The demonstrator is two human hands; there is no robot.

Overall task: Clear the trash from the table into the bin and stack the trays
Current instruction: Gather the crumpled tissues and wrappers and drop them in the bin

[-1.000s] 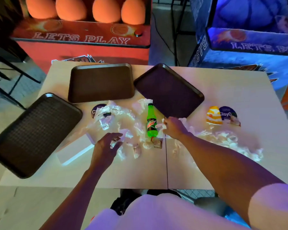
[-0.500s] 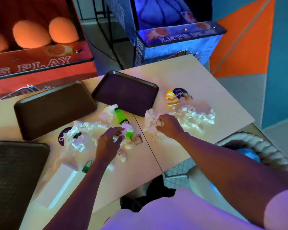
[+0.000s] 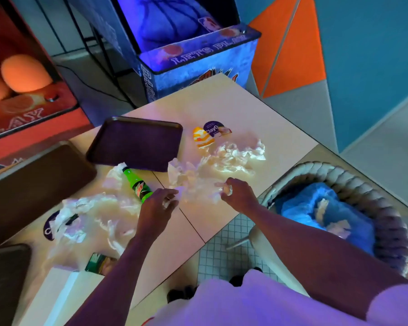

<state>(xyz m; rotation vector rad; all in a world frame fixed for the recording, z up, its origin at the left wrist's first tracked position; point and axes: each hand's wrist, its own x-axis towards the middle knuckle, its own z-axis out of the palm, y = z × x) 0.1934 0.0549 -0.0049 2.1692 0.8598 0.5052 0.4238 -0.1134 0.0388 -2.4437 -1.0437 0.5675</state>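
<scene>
table [image 3: 280, 128] far corner bare; bin [image 3: 391, 222] beside near edge.

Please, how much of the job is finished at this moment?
Barely begun. Done: a few white scraps lie in the bin. In hand: the right hand grips crumpled paper; the left hand closes on small scraps. Left: the bottle, the wrappers, the egg, and the trays, unstacked.

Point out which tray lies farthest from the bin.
The tray at the lower left edge, partly out of frame. The other two, and the purplish one, lie nearer the bin.
</scene>
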